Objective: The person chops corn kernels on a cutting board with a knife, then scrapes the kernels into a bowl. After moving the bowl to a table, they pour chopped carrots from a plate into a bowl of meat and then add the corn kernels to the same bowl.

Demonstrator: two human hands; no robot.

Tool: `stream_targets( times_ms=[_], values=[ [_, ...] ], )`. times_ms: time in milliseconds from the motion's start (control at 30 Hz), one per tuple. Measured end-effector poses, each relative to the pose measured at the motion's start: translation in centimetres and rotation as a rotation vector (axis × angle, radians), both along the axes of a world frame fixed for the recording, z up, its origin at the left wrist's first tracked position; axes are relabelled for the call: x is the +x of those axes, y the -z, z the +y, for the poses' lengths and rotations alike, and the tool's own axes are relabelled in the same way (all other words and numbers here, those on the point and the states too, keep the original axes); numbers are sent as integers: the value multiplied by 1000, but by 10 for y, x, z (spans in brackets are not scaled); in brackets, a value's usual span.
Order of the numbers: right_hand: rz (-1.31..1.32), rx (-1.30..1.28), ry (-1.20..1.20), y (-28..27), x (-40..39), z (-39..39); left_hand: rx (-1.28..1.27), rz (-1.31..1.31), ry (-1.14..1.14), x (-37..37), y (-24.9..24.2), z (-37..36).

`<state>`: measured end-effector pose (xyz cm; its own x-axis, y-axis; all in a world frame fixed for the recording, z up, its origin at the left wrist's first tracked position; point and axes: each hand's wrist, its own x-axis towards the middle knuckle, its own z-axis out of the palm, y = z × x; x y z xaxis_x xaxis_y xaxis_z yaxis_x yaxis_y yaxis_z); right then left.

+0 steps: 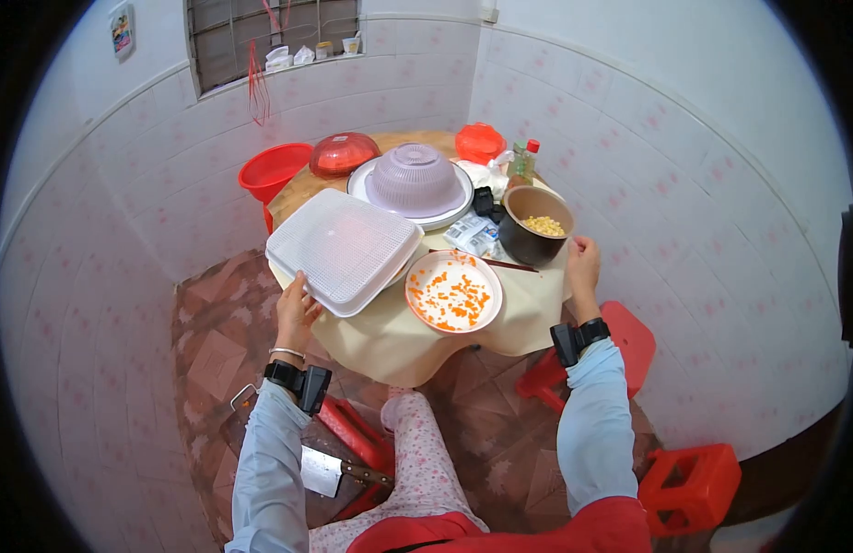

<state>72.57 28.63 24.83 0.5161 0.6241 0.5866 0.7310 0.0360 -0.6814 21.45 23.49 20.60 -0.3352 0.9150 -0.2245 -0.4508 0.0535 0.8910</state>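
My left hand (296, 311) grips the near left edge of a white rectangular plastic basket (344, 247), its thumb near the rim. The basket has a fine mesh top and overhangs the table's left side. At the table's right edge, my right hand (584, 267) has curled fingers beside a dark pot (522, 241) with yellow kernels (543, 226) inside. Whether those fingers hold anything is hidden. Between both hands sits a white bowl (454, 291) scattered with small orange pieces. A pair of chopsticks (509, 265) lies behind it.
A purple colander (415, 181) rests upside down on a white basin (463, 206). Red containers (344, 155) and a bottle (524, 161) stand farther back. Below are a cleaver (321, 471) on a dark board, a red stool (629, 350) and another red stool (689, 488).
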Motion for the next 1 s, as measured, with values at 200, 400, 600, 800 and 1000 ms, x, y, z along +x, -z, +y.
stream_targets(
  times_ms=[200,400,600,800,1000],
  values=[
    [425,-229,-14,1,25,44,-64,-27,-224,-13,15,-6],
    [492,-329,16,-9,25,79,239,114,-354,0,-8,-42],
    [704,-330,-169,-14,22,66,384,240,-147,53,-60,-50],
    [1115,-319,-263,-18,0,60,395,246,135,119,-73,-38],
    [1239,298,-375,16,-14,43,348,389,456,171,-70,-26]
  ],
)
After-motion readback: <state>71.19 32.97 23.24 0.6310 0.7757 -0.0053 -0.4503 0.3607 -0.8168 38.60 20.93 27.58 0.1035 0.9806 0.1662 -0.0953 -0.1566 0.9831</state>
